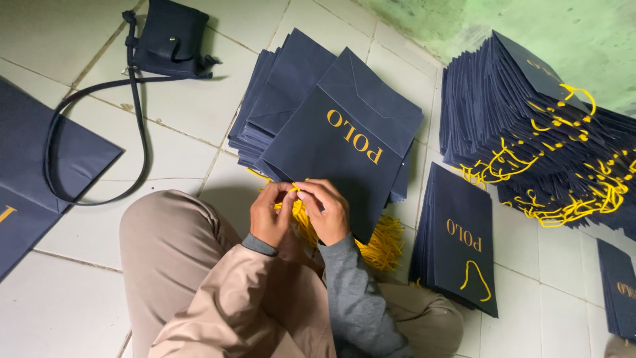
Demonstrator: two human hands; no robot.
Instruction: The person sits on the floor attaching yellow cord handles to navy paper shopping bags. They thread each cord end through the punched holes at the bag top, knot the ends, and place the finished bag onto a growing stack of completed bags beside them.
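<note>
Yellow cord was pinched between the fingertips of both hands at the near edge of a flat navy paper bag with gold lettering. The left hand was curled, thumb and forefinger pressed together on the cord; the right hand was closed on the same cord just beside it, the two hands touching. That bag was laid on top of a fanned stack of like bags on the white tiled floor. A loose bundle of yellow cords was seen under the hands and beside the person's knee. Toward the floor's right edge, a large leaning pile of bags with cord handles fitted was stacked, and a smaller flat pile lay near it. By the far left corner, a dark shoulder bag with a long strap was left lying.
</note>
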